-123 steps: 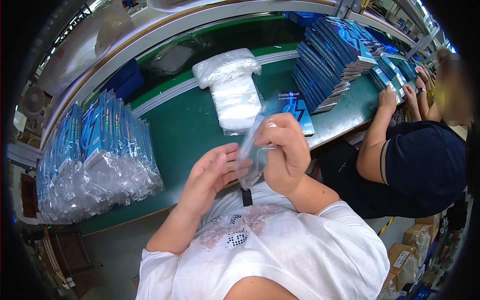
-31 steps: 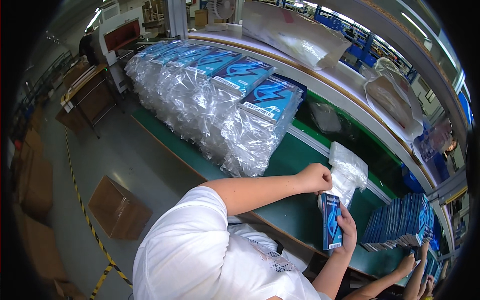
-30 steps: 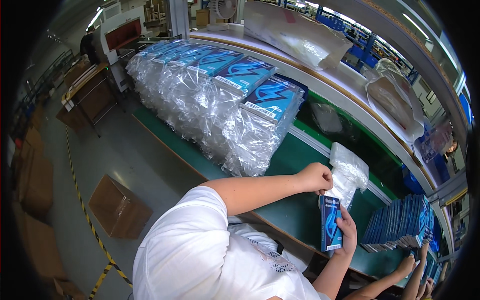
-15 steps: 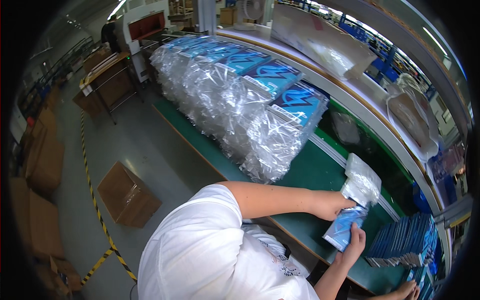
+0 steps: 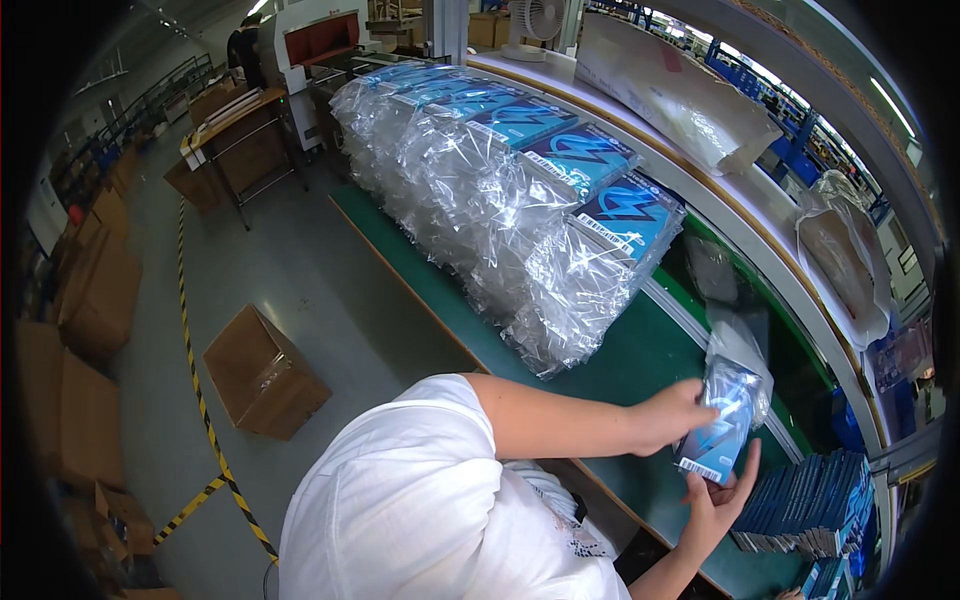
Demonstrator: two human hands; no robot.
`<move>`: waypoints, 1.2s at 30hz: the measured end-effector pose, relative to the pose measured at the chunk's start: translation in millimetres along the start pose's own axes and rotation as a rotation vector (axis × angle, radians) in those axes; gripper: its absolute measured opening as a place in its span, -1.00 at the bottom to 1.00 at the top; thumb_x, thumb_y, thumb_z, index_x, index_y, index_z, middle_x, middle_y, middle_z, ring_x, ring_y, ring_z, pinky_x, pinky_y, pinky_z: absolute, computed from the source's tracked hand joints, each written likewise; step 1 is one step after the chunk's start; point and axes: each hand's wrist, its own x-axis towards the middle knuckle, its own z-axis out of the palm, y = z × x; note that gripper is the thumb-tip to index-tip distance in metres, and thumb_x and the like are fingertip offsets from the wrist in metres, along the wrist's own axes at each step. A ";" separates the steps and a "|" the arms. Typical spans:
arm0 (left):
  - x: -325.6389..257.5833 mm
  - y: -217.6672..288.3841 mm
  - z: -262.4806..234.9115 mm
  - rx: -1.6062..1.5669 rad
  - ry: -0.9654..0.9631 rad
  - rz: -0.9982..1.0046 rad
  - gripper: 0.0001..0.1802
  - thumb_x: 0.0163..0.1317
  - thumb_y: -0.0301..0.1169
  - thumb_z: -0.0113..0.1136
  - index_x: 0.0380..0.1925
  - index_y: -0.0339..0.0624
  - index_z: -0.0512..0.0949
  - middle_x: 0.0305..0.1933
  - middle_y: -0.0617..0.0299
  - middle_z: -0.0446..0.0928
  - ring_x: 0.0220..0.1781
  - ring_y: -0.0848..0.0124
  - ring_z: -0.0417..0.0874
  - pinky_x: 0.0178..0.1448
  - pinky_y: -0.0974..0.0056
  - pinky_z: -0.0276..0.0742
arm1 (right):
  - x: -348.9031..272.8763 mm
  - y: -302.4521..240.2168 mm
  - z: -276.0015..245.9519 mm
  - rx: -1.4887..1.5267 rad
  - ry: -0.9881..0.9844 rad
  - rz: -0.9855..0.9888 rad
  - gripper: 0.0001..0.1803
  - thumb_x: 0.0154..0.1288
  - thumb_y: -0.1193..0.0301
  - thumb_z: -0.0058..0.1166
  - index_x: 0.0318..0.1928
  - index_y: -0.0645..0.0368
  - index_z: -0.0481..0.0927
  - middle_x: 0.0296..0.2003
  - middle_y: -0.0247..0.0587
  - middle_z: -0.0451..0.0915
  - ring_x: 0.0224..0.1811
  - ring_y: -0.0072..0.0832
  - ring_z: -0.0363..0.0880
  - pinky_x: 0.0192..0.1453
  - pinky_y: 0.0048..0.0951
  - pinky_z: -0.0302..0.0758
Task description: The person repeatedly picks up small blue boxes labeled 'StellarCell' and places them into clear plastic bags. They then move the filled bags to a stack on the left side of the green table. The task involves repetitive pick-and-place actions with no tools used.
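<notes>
Over the green work surface, a flat blue box (image 5: 722,415) with a white barcode strip tilts toward me, its far end in or against a clear plastic bag (image 5: 740,345). My left hand (image 5: 672,415) is closed on the box's left edge, thumb and fingers slightly blurred. At the near end, my right hand (image 5: 715,505) has its thumb and fingers spread around the corner, hardly touching it. A row of similar blue boxes (image 5: 810,505) stands packed upright just right of my right hand.
Overlapping blue boxes in clear bags (image 5: 625,215) cover the green bench (image 5: 420,275) ahead, their loose plastic hanging toward me. A shelf (image 5: 690,165) holding a fan (image 5: 535,22) and plastic-wrapped items runs along the far side. An open carton (image 5: 265,375) sits on the floor at left.
The box has gone farther toward the bag and now shows its broad face. My right hand's fingers have come off the box and spread. The view has shifted slightly.
</notes>
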 end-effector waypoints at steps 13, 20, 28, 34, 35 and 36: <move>-25.6 -2.8 10.2 -0.170 -0.281 -0.476 -0.61 0.30 -0.30 0.10 0.07 -0.23 0.38 -0.10 0.25 0.48 -0.11 0.49 0.54 -0.12 0.36 0.53 | -19.4 -15.7 24.4 -0.271 0.026 -0.497 -0.71 -0.08 0.68 -0.02 -0.25 0.31 0.54 -0.50 -0.23 0.43 -0.45 -0.48 0.39 -0.35 -0.48 0.32; -53.0 91.5 28.8 0.496 -0.074 0.239 -0.43 0.15 -0.55 0.12 0.21 -0.28 0.32 0.20 0.15 0.40 0.17 0.38 0.45 0.25 0.26 0.35 | -6.9 -28.7 47.0 -0.013 -0.109 -0.678 -0.46 -0.06 0.61 0.12 0.06 0.32 0.46 -0.18 0.03 0.51 -0.31 -0.37 0.52 -0.27 -0.47 0.47; -51.3 173.8 -9.4 1.917 0.475 0.909 -0.59 0.16 -0.59 0.07 0.06 -0.26 0.50 0.16 0.01 0.46 0.25 0.14 0.44 0.31 0.20 0.26 | -10.2 -1.8 25.1 -0.162 -0.052 -0.423 -0.71 0.11 0.66 0.05 -0.10 0.37 0.55 -0.37 -0.12 0.55 -0.38 -0.48 0.53 -0.34 -0.54 0.45; -45.1 176.5 -34.1 2.079 0.568 0.715 -0.59 0.27 -0.27 0.07 0.03 -0.31 0.50 0.19 -0.08 0.41 0.30 0.03 0.35 0.32 0.09 0.25 | -10.0 7.1 24.7 -0.202 -0.042 -0.345 -0.80 0.15 0.66 0.05 -0.18 0.37 0.57 -0.40 -0.16 0.55 -0.41 -0.50 0.52 -0.35 -0.56 0.45; -42.4 178.1 -36.5 2.092 0.572 0.742 -0.58 0.26 -0.25 0.08 0.02 -0.32 0.51 0.17 -0.10 0.41 0.30 0.00 0.34 0.32 0.05 0.24 | -10.4 7.0 25.3 -0.206 -0.048 -0.332 -0.81 0.15 0.66 0.05 -0.18 0.37 0.58 -0.40 -0.16 0.55 -0.41 -0.50 0.52 -0.35 -0.55 0.45; -40.6 177.9 -37.3 2.124 0.581 0.754 -0.58 0.27 -0.24 0.07 0.03 -0.30 0.51 0.21 -0.08 0.38 0.34 0.01 0.28 0.35 0.06 0.20 | -10.3 6.7 25.3 -0.217 -0.057 -0.327 -0.82 0.16 0.66 0.04 -0.19 0.37 0.58 -0.40 -0.15 0.56 -0.41 -0.50 0.54 -0.33 -0.55 0.46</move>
